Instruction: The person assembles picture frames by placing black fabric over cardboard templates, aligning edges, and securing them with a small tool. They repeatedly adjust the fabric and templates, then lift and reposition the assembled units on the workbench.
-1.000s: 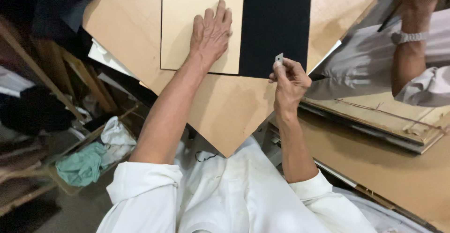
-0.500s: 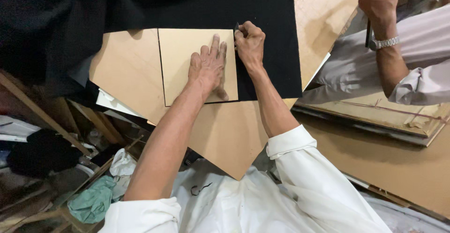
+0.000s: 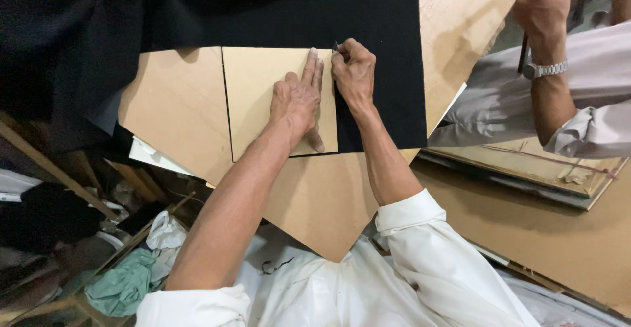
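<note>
1. My left hand (image 3: 297, 103) presses flat, grip released, on the card template (image 3: 263, 97) over black cloth (image 3: 381, 51).
2. My right hand (image 3: 353, 72) has come in from four o'clock; grip clenched on a small marker (image 3: 335, 46) at the template's one o'clock corner, so tracing looks underway.

- The person wears a white shirt, loose and creased across the chest.
- Both sleeves are rolled up: the left sleeve (image 3: 190, 304) ends high on the upper arm, the right sleeve (image 3: 411, 218) bunches just above the elbow.
- Forearms and both hands are bare, with no watch, ring or glove.
</note>
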`<move>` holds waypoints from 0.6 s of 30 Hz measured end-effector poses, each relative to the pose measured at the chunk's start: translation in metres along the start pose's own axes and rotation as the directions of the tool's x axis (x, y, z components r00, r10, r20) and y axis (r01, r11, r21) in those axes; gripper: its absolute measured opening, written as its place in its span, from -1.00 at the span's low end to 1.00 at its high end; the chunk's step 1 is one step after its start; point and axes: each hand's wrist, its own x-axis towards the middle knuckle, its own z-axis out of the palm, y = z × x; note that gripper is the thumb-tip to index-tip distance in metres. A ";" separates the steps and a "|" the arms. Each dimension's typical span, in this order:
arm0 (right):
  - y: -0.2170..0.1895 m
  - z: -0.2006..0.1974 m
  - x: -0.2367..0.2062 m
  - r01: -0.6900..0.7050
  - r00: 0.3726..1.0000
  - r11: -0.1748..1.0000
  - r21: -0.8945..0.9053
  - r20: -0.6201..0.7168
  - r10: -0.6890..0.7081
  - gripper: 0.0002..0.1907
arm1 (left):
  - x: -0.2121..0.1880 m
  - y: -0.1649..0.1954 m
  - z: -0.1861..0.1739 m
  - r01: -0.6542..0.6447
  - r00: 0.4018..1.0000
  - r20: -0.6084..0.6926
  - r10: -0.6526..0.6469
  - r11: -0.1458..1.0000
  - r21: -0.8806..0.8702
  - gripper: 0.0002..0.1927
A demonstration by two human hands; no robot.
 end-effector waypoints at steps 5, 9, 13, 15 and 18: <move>0.003 0.001 0.005 0.009 1.000 0.998 -0.056 0.028 -0.007 -0.90 | 0.001 -0.002 -0.001 -0.008 1.000 -0.005 0.008 1.000 -0.005 0.92; 0.009 0.004 0.014 0.011 0.996 1.000 0.006 0.083 -0.012 -0.93 | 0.004 -0.001 0.000 -0.001 1.000 0.022 0.001 1.000 -0.005 0.92; 0.020 0.006 0.015 0.032 0.994 0.997 -0.072 0.108 -0.024 -0.95 | 0.007 0.004 0.010 0.013 1.000 -0.011 -0.013 1.000 0.017 0.93; 0.025 0.006 0.011 0.069 0.993 0.992 -0.105 0.103 -0.058 -0.95 | 0.010 0.006 0.014 0.008 1.000 -0.019 -0.007 0.999 0.040 0.93; 0.025 0.000 -0.010 0.146 0.985 0.983 -0.112 0.106 -0.135 -0.96 | 0.013 0.008 0.019 0.027 0.999 -0.047 -0.025 0.999 0.040 0.92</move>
